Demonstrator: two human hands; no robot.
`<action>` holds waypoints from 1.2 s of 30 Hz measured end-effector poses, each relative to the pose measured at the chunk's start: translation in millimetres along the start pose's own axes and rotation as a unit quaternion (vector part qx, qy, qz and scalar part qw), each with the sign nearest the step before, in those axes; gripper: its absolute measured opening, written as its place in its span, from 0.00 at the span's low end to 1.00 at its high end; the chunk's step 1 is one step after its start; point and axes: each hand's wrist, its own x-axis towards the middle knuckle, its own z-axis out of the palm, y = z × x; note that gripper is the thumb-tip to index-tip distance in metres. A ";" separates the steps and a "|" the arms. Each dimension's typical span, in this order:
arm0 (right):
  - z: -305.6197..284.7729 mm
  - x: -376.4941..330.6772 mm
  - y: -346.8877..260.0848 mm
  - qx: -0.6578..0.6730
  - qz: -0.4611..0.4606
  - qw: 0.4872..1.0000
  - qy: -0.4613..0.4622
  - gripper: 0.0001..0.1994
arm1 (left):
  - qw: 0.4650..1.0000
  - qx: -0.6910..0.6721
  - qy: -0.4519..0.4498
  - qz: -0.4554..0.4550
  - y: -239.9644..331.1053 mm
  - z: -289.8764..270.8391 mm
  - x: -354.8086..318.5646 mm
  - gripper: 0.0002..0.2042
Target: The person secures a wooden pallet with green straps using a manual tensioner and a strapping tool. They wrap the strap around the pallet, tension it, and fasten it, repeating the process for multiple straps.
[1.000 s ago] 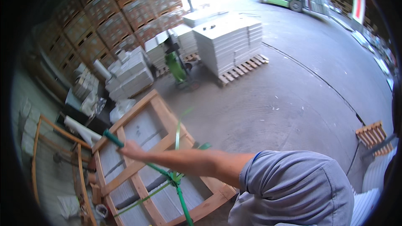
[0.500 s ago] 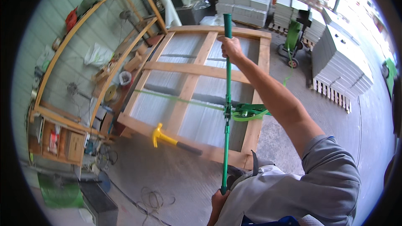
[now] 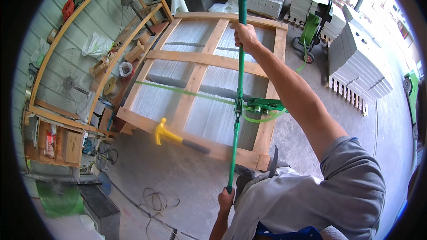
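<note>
A hammer (image 3: 176, 137) obstructs the blurred crate edge (image 3: 223, 148); the gap between hammer and strap (image 3: 187, 92) seems passable.

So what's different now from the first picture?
The camera swung left and down, bringing the yellow claw hammer with a dark grip and the left hand into view. The two long green tubular handles look more in line, though the changed view may explain that. The right hand still grips the upper one; the slatted light-wood crate seems unmoved.

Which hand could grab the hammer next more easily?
Probably the left hand: at the near end of the green bar, it looks closer to the hammer than the right hand at the far end.
</note>
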 end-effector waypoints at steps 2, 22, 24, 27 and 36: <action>0.8 -5.1 -7.7 0.036 -0.007 0.999 -0.037 0.11 | 1.000 -0.016 0.002 -0.015 -3.9 8.9 -0.1 0.19; 84.0 -301.0 220.3 -0.487 -0.482 0.568 -0.456 0.04 | 0.775 -0.600 -0.183 -0.078 127.1 -41.3 88.9 0.12; 64.0 -293.7 247.6 -0.462 -0.473 0.601 -0.449 0.04 | 0.746 -0.621 -0.218 -0.100 121.7 -26.3 101.0 0.11; 42.8 -299.7 271.8 -0.437 -0.518 0.583 -0.448 0.03 | 0.774 -0.609 -0.164 -0.055 105.6 21.9 98.7 0.12; -17.0 -316.1 271.4 -0.449 -0.349 0.716 -0.405 0.07 | 0.982 -0.120 0.013 0.146 82.5 80.0 103.5 0.14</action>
